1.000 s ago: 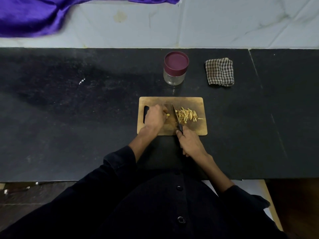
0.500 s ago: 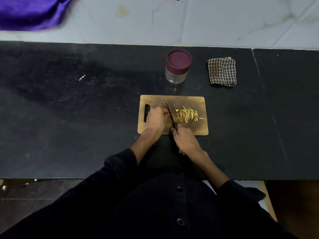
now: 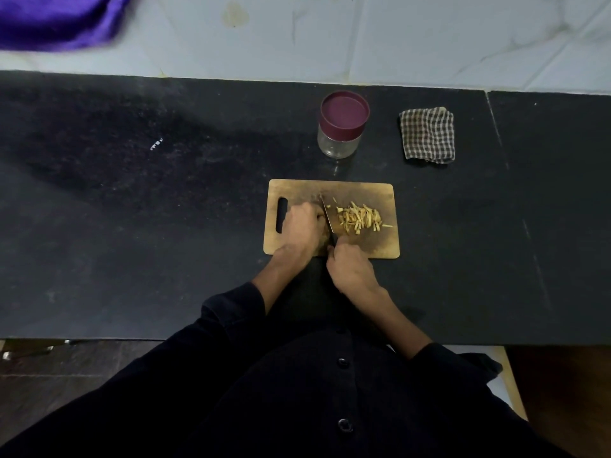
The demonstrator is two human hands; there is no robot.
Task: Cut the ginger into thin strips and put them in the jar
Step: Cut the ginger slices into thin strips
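A wooden cutting board (image 3: 370, 193) lies on the black counter. A pile of cut ginger strips (image 3: 359, 219) sits on its right half. My left hand (image 3: 302, 226) is curled over the uncut ginger on the board's left half; that ginger is hidden under the fingers. My right hand (image 3: 350, 267) grips the black handle of a knife (image 3: 327, 216), whose blade lies just right of my left fingers. A glass jar (image 3: 340, 127) with a maroon lid stands closed behind the board.
A folded checked cloth (image 3: 427, 135) lies right of the jar. Purple fabric (image 3: 56, 21) hangs at the top left against the white tiled wall. The counter's front edge runs just behind my wrists.
The knife and my right hand have shifted left and forward along the board toward my left fingers. The strip pile stays in place.
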